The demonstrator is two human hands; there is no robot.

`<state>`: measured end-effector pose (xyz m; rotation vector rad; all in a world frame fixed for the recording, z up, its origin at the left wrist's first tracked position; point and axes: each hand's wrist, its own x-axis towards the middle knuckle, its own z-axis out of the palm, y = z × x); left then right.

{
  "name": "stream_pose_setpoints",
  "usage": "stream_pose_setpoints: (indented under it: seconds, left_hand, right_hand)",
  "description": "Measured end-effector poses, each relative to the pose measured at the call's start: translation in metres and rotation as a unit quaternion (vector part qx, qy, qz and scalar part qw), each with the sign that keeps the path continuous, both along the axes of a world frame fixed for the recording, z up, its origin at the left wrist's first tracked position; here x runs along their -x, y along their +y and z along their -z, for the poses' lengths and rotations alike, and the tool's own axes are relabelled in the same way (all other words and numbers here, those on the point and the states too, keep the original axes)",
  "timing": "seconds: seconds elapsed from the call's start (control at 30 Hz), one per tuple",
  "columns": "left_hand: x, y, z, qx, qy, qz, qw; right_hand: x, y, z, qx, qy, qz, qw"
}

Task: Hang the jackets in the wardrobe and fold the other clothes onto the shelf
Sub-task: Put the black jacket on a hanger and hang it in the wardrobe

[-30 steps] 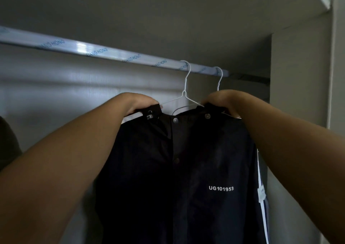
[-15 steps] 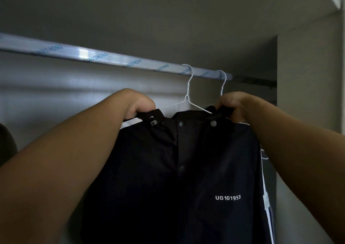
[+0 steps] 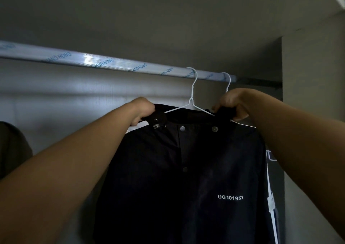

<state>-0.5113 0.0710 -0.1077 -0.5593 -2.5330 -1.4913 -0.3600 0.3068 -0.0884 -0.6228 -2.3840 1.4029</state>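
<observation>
Two bare arms reach up into a dim wardrobe where one black jacket hangs front-on, filling the lower middle of the view. One pale rail with repeated blue printed lettering crosses from nine o'clock towards two o'clock. Two white wire hangers hook over the rail: the first hanger at twelve o'clock above the jacket, its arms sloping down into the collar, and the second hanger just beside it at one o'clock, its lower part hidden behind a hand. The left hand has its grip closed on the collar at the jacket's ten o'clock. The right hand has its grip closed on the collar at two o'clock. Three round snap studs show on the jacket front, with one small metal clasp by the left hand. White lettering "UG101953" sits at the jacket's four o'clock. At three o'clock, partly hidden behind the jacket, hangs one second dark garment with a white stripe and one white tag. One dark olive shape shows at the far nine o'clock edge; what it is cannot be told.
</observation>
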Motion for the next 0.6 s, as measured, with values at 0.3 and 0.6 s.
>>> stream_pose_setpoints:
  seconds: [0.3,0.6]
  left_hand:
    - [-0.006,-0.004,-0.007,0.142,0.064,0.099,0.983]
    - [-0.005,-0.005,-0.008,0.146,0.063,0.102,0.982]
  right_hand:
    - [0.022,-0.024,-0.016,-0.334,-0.152,-0.018,0.93]
    - [0.049,-0.025,-0.014,-0.41,-0.061,0.206,0.886]
